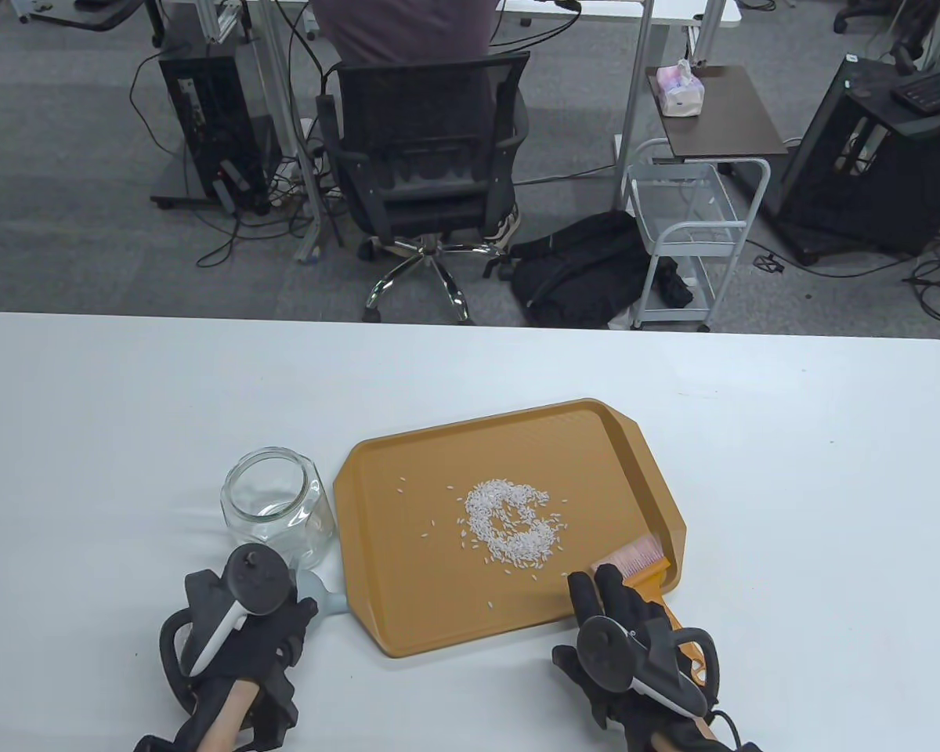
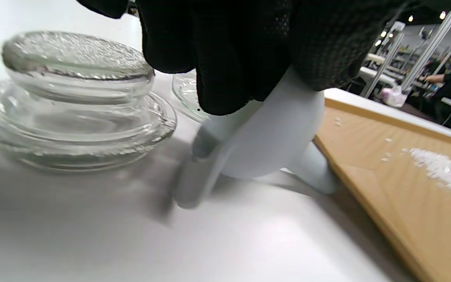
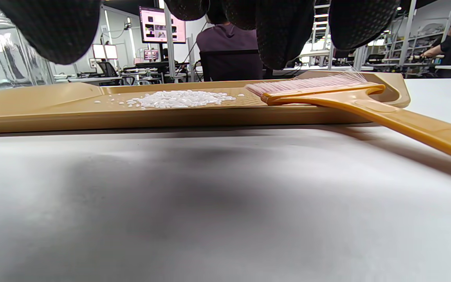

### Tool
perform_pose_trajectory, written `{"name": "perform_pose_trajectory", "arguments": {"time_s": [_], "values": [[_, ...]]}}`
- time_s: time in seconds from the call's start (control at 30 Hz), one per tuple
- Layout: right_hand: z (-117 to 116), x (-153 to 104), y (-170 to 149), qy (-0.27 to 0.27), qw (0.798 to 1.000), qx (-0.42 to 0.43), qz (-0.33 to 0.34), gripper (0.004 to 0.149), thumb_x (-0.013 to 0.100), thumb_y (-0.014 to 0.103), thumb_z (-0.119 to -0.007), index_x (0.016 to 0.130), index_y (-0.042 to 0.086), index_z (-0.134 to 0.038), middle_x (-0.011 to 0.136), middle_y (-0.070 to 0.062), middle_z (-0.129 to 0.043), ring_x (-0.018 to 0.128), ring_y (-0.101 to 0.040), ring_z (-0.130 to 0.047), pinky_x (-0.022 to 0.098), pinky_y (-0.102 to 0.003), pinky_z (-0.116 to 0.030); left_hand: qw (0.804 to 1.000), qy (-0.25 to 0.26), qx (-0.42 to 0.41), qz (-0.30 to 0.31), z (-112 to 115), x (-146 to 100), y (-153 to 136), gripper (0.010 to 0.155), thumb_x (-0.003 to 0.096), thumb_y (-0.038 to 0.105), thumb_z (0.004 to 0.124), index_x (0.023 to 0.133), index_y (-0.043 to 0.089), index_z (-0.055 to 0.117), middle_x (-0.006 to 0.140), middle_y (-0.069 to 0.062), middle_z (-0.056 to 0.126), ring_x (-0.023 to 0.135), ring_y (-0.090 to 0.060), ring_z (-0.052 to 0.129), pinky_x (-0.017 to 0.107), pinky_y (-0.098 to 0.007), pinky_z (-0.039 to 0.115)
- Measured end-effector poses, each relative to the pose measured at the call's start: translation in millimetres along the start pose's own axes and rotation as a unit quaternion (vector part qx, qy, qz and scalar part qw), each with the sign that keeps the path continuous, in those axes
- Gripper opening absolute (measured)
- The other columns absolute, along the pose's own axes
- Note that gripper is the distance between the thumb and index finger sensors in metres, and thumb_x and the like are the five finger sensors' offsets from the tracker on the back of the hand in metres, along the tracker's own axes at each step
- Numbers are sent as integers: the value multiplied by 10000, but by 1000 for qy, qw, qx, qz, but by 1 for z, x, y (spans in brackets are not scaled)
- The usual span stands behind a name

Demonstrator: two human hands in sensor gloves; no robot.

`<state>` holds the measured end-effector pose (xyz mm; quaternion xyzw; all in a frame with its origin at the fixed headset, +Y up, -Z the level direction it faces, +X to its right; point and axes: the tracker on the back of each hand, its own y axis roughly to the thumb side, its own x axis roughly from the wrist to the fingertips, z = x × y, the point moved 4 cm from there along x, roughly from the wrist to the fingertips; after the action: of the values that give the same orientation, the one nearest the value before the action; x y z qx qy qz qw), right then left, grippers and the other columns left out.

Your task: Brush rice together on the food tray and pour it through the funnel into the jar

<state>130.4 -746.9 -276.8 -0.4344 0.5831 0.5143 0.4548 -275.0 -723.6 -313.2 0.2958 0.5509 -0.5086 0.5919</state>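
White rice grains (image 1: 511,523) lie in a loose ring-shaped heap near the middle of a tan plastic food tray (image 1: 384,611) on the white counter (image 1: 791,486), with stray grains scattered around the heap. The grains look light and loose, likely to skitter or bounce under a hard stroke, so gentle sweeps toward 1 corner seem wise. An amber-handled brush with pink bristles (image 1: 633,558) rests across the tray's near right rim, its stiff handle jutting over the counter, the natural place to take hold. The right hand (image 1: 634,634) hovers over that handle with fingers extended; whether it touches the brush cannot be told. The left hand (image 1: 243,627) grips a pale blue plastic funnel (image 2: 264,145) lying on the counter between the tray and a clear glass jar (image 1: 276,505), which stands open just left of the tray and is fragile, probably slick. A glass lid (image 2: 73,102) shows only in the left wrist view. The funnel is blurred and mostly covered by the glove, and the brush handle's end is hidden beneath the right hand.
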Motion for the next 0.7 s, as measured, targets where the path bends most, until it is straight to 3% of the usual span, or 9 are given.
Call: {"name": "perform_pose_trajectory", "arguments": {"time_s": [0.1, 0.27, 0.53, 0.7], "values": [[0, 0, 0, 2, 1000, 3, -2, 880, 428, 597, -711, 1091, 161, -332, 1094, -259, -345, 942, -450, -632, 657, -675, -567, 999, 11, -31, 20, -5, -3, 2, 392, 456, 398, 867, 784, 186, 893, 840, -78, 964, 976, -377, 746, 748, -677, 464], [-2, 1, -1, 10, 1000, 10, -3, 882, 428, 598, -711, 1092, 159, -331, 1093, -259, -346, 941, -453, -632, 655, -674, -568, 997, 46, -7, 54, -25, -17, 16, 389, 459, 406, 869, 785, 196, 894, 841, -72, 963, 978, -379, 745, 747, -680, 466], [-3, 1, -3, 15, 1000, 20, -11, 881, 430, 597, -711, 1092, 155, -335, 1093, -263, -345, 944, -456, -625, 659, -681, -553, 988, 127, -14, 90, -94, -48, 42, 392, 466, 414, 859, 786, 192, 894, 822, -81, 965, 947, -369, 772, 742, -662, 503], [-4, 1, -3, 21, 999, 23, -10, 881, 430, 598, -710, 1092, 155, -334, 1093, -262, -345, 943, -455, -625, 659, -680, -554, 982, 163, -18, 92, -132, -53, 56, 399, 477, 387, 839, 828, 199, 850, 893, -72, 906, 1002, -373, 700, 752, -666, 476]]}}
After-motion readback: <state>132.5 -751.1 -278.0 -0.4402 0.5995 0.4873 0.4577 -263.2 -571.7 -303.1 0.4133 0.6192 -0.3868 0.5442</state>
